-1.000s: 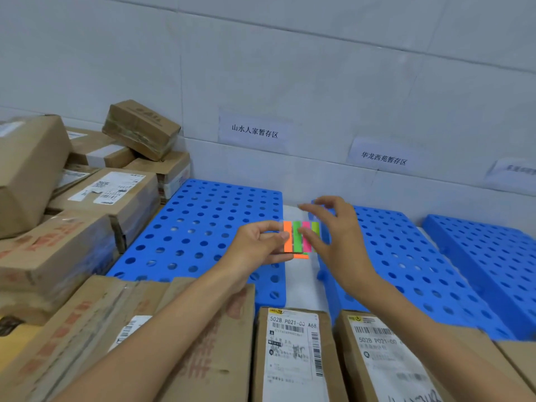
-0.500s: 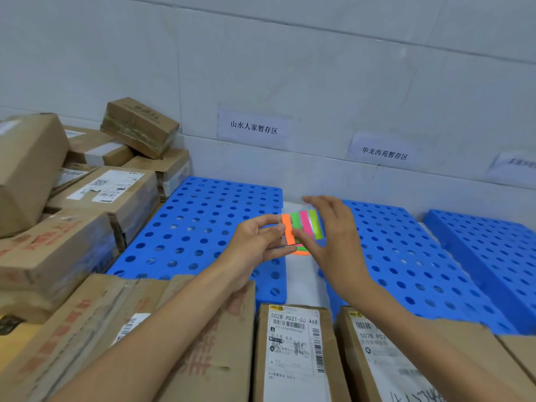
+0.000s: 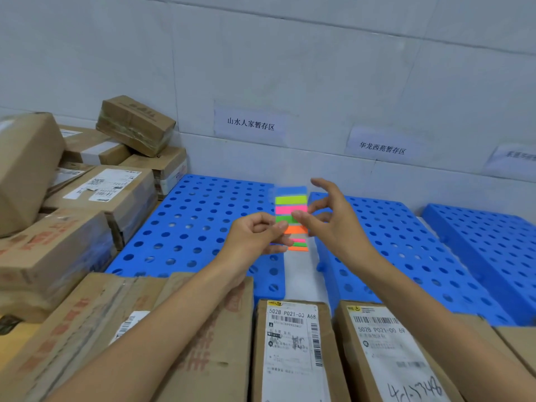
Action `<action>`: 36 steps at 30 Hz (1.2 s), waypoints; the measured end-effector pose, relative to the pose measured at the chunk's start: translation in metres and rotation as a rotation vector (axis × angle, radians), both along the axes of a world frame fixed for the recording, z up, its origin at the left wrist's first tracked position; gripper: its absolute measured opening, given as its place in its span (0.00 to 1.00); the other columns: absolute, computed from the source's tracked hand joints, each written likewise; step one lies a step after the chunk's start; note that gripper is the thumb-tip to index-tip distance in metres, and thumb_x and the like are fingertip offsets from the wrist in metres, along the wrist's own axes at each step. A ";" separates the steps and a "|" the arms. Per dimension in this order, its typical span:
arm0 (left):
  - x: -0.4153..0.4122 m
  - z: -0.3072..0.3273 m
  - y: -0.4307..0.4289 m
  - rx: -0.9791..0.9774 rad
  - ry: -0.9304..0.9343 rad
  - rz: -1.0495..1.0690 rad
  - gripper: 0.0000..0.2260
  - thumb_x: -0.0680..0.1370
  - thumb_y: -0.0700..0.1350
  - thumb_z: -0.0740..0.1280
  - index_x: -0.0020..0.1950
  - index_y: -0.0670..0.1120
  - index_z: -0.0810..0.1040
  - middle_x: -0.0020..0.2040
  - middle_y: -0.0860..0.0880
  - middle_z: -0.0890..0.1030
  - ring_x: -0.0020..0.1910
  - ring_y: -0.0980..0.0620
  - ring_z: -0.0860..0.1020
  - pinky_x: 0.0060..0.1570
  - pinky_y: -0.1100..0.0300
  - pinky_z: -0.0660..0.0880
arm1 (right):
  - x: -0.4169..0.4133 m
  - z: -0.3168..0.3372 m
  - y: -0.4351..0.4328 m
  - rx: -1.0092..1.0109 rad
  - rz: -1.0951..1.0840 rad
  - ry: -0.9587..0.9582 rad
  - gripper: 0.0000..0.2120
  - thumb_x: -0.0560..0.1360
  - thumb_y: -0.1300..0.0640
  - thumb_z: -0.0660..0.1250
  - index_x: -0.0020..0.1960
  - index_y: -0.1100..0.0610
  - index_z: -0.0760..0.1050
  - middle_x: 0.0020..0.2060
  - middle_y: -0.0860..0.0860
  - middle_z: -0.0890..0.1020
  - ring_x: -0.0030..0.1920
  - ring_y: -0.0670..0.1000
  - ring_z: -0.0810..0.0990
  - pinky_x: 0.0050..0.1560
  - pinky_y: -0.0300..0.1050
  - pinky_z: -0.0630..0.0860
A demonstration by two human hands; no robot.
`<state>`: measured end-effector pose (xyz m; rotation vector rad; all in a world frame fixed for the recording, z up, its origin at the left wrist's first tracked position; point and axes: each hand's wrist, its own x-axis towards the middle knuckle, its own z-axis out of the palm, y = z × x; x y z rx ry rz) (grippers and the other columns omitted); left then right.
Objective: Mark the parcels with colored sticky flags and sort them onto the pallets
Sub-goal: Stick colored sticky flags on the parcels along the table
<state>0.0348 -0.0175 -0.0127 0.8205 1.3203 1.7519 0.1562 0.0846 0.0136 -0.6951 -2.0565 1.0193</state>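
- White tiled wall behind, blue pallets beneath.
- The right hand narrows thumb and forefinger onto the right edge of the sticky flags, its other fingers spread.
- The left hand pinches the sheet's lower left; its long axis points away.
- Likely a rightward peel; the labelled parcels lie below.

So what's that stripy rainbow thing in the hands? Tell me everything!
The sticky flag pad is a thin, glossy sheet of stacked stripes: blue, yellow-green, pink, green, orange. It's held upright in the air before two blue pallets. The left hand pinches its lower left edge; the right hand pinches its right edge near the pink stripe.
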 end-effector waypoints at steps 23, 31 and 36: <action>0.004 0.009 -0.005 0.032 -0.137 -0.132 0.07 0.77 0.40 0.66 0.51 0.39 0.80 0.47 0.44 0.85 0.47 0.52 0.84 0.39 0.68 0.78 | -0.001 -0.017 -0.009 1.095 -0.338 -0.102 0.17 0.77 0.51 0.60 0.62 0.57 0.77 0.56 0.53 0.80 0.53 0.53 0.77 0.45 0.46 0.77; 0.006 0.011 -0.007 0.036 -0.130 -0.142 0.06 0.77 0.41 0.66 0.50 0.40 0.80 0.47 0.44 0.85 0.47 0.52 0.84 0.39 0.68 0.78 | -0.008 -0.008 -0.013 0.862 -0.323 0.021 0.05 0.73 0.55 0.69 0.48 0.54 0.78 0.44 0.49 0.76 0.46 0.47 0.71 0.39 0.40 0.70; 0.007 0.012 -0.007 0.038 -0.143 -0.144 0.06 0.77 0.40 0.66 0.50 0.39 0.80 0.48 0.43 0.84 0.46 0.53 0.84 0.38 0.68 0.78 | -0.012 -0.006 -0.013 0.750 -0.282 0.033 0.05 0.71 0.58 0.71 0.43 0.55 0.75 0.40 0.48 0.75 0.44 0.48 0.72 0.39 0.42 0.69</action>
